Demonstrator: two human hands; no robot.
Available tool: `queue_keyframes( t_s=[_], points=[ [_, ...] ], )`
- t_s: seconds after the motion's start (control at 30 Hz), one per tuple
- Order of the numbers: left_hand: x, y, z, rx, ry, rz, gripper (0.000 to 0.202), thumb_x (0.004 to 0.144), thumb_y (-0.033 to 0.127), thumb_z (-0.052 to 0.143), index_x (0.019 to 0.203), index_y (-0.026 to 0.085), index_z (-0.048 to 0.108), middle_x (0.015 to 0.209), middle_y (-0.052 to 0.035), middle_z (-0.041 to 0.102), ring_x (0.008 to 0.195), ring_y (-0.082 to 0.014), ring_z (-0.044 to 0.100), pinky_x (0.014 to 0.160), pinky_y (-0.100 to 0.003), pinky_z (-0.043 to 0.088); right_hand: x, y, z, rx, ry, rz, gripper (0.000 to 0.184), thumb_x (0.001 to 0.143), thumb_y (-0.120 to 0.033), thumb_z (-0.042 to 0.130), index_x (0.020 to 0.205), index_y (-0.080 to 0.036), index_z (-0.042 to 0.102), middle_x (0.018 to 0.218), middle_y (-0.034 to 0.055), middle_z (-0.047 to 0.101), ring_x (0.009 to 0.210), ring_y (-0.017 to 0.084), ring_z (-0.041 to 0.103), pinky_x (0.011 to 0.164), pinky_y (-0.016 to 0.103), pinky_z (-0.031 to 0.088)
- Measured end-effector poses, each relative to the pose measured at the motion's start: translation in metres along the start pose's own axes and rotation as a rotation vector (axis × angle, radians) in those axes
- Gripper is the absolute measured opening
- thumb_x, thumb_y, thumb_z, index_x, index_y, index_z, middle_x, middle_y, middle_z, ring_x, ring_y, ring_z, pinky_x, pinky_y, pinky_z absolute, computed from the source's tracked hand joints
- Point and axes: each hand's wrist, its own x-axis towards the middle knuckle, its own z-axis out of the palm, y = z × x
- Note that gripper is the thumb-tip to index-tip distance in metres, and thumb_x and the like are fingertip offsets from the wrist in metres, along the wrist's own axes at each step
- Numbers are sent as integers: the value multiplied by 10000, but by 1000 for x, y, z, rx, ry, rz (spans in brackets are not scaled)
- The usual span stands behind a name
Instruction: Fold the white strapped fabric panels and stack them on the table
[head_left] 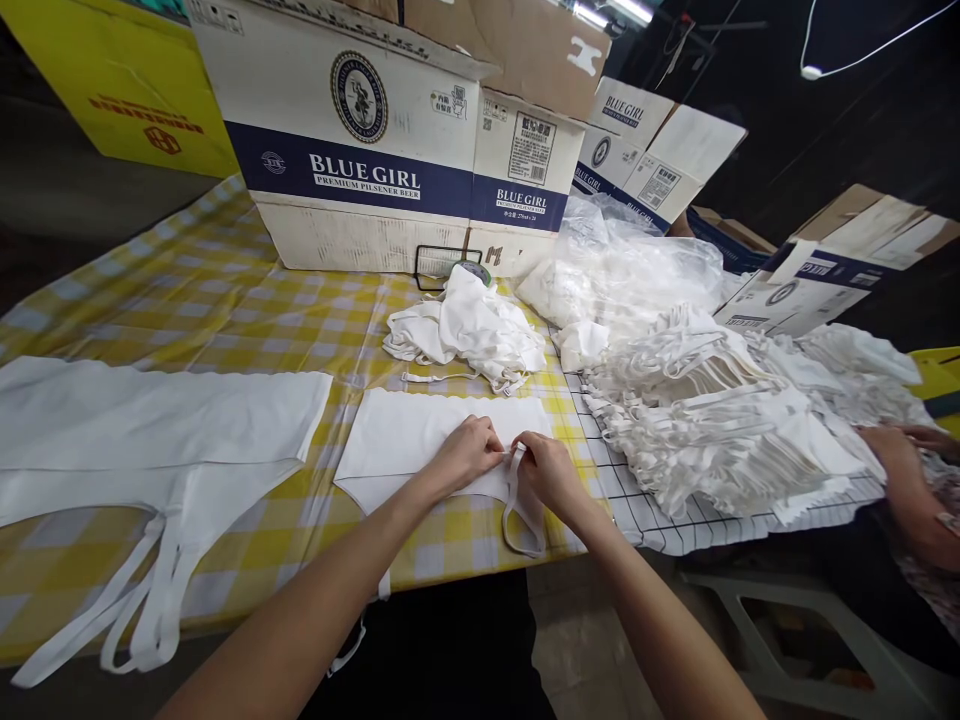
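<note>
A white camisole (pixel 412 430) with a scalloped edge lies spread on the table in front of me. My left hand (pixel 472 450) is closed in a pinch at the right part of this camisole. Close beside it, my right hand (pixel 547 468) pinches a thin white strap (pixel 510 505), which loops down over the cloth. Fingers hide the exact spot where strap and fabric meet. Farther left lies a second white camisole (pixel 150 415), its straps hanging past the table edge. Just beyond my hands sits a crumpled heap of white garments (pixel 480 325).
A yellow checked tablecloth (pixel 262 320) covers the table. Beer cartons (pixel 375 150) stand along the back. Clear plastic bags (pixel 622 260) and stacked white garments (pixel 720 410) fill the right side. At far right is another person's arm (pixel 911 490), above a plastic stool (pixel 810 640).
</note>
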Motion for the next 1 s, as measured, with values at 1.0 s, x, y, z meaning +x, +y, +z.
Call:
queue_keyframes(
  t_s=[1.0],
  points=[
    [-16, 5, 0, 160, -38, 28, 259, 620, 208, 636, 877, 226, 660, 935, -25, 551, 898, -199, 466, 798, -316, 394, -88, -20, -33, 1507, -257, 433, 276, 810, -453, 502, 941, -212, 520, 714, 24, 585, 576, 168, 590, 621, 302, 440]
  ],
)
